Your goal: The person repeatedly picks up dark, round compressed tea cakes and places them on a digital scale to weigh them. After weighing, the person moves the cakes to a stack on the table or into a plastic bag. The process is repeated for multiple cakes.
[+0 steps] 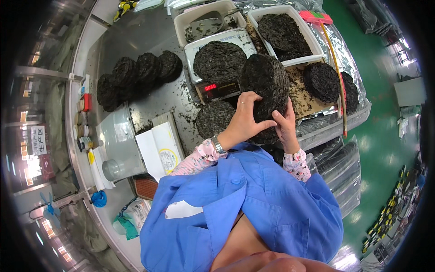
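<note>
A dark, round, crinkled cake of what looks like dried seaweed [266, 79] is tipped up in front of me, held between both hands. My left hand [247, 119] grips its lower left edge, while my right hand [286, 129] closes on its lower right. Just beyond it, another dark cake [219, 61] rests on a digital scale [192, 52] with a lit red display. A further cake [215, 119] lies beside my left hand, in front of the scale. More dark material shows beneath my hands, partly hidden by them.
Several cakes [147, 68] lean in a row on the metal table at left. Behind the scale is a white bin [181, 22] with a scoop; another bin [316, 47] holds dark material. A long stick [335, 68] crosses at right, near two more cakes. White paper [152, 149] lies left.
</note>
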